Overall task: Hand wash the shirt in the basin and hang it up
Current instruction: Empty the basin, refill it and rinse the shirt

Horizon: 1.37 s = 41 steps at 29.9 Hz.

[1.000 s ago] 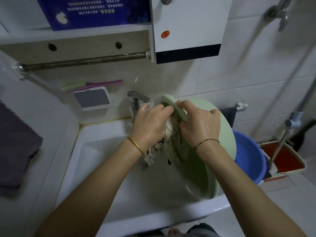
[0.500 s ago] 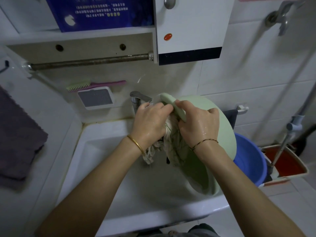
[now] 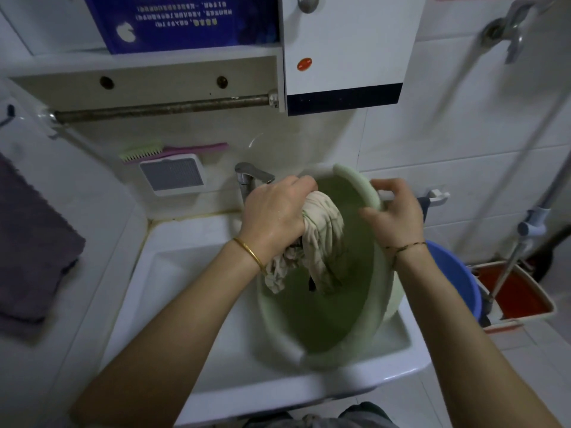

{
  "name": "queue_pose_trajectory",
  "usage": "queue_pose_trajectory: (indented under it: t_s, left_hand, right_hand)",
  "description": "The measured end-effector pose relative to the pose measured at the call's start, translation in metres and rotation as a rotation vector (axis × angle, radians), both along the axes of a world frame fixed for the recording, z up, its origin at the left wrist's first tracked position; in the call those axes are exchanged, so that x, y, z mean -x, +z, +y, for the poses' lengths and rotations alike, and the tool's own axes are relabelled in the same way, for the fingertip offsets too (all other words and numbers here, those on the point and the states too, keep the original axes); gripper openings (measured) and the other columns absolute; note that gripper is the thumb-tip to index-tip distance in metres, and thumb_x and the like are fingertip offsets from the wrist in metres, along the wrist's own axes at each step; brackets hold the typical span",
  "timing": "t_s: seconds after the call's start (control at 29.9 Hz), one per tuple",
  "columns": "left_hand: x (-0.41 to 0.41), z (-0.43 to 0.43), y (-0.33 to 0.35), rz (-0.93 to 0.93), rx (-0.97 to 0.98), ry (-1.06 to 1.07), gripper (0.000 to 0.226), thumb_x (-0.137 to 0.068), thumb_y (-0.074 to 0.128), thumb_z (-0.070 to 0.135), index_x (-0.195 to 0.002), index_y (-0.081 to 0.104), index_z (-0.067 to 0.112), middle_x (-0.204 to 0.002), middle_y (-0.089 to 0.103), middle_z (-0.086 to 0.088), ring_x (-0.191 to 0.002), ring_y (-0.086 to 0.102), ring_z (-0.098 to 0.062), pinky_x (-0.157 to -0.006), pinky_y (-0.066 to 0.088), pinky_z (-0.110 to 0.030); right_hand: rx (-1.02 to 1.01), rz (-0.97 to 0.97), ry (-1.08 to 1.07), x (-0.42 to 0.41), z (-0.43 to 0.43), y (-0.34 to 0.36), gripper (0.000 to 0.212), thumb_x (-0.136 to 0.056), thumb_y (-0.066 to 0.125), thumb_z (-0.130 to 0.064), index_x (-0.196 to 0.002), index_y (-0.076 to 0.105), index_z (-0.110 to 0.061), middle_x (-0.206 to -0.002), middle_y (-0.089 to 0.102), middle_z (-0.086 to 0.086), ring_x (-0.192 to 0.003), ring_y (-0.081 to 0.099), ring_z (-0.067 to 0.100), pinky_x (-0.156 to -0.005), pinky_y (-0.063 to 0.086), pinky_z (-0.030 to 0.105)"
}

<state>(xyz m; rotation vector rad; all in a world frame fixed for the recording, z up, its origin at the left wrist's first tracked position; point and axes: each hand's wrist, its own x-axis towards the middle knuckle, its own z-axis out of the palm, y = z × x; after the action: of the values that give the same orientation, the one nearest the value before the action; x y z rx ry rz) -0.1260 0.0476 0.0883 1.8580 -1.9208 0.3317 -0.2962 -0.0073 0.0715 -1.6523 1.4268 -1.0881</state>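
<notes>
**Left hand (image 3: 275, 217) grips the bunched shirt (image 3: 324, 230) over the tilted basin (image 3: 324, 319)**

The white sink (image 3: 185, 288) fills the middle of the view. The green basin stands in its right half, tipped on edge with its mouth turned toward the person and its far rim raised near the wall. A blue bucket (image 3: 454, 273) sits just past the basin on the right, outside the sink.

The beige shirt is gathered into a thick rope. Its top is wrapped in the left hand's closed fingers and the rest hangs down, so its long axis runs near vertical. The loose ends dangle in front of the basin's inner wall. Blur hides whether they touch it and whether any water is left inside.

The right hand (image 3: 395, 217) is just to the right of the shirt and apart from it, its fingers curled on the basin's upper rim to hold it tilted.

The shirt therefore hangs straight below the left hand, which alone carries it. The washing looks close to done. A rusty rod (image 3: 163, 108) runs under the shelf, up and to the left above the tap (image 3: 247, 177), and the left hand is the nearer one to it. Hanging the shirt there would probably mean lifting it up and away from the basin, then spreading it with both hands.
</notes>
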Motion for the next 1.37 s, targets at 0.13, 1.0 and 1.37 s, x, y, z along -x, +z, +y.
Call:
queue_pose_trajectory:
  t_s: [0.13,1.0,1.37]
  left_hand:
    - [0.006,-0.004,-0.002,0.071,-0.091,0.026,0.024,-0.081,0.055,0.022,-0.105,0.055,0.026,-0.104,0.061,0.002,-0.092,0.059,-0.028,-0.064,0.046,-0.035]
    - [-0.069,-0.067,-0.043,1.608,-0.459,0.326,0.020,-0.089,0.047,-0.004,-0.083,0.050,0.015,-0.079,0.053,-0.005,-0.063,0.053,-0.012,-0.047,0.038,-0.019]
    - [-0.085,-0.093,-0.020,1.979,-0.441,0.308,0.037,-0.083,0.023,-0.015,-0.105,0.048,0.001,-0.089,0.053,-0.009,-0.076,0.055,-0.014,-0.056,0.038,-0.019]
  right_hand:
    - [-0.225,-0.264,-0.052,0.016,-0.022,-0.032,0.042,-0.075,0.068,0.001,-0.115,0.057,-0.007,-0.092,0.061,0.007,-0.075,0.061,0.023,-0.072,0.056,0.037]
    - [-0.537,0.214,0.066,-0.007,-0.058,-0.159,0.043,-0.080,0.065,-0.033,-0.117,0.058,-0.012,-0.117,0.056,0.017,-0.102,0.055,0.032,-0.091,0.048,0.041]
    - [0.025,0.198,0.069,-0.070,-0.063,-0.129,0.027,-0.080,0.060,-0.002,-0.106,0.062,-0.006,-0.099,0.048,0.000,-0.097,0.053,0.025,-0.086,0.047,0.042]
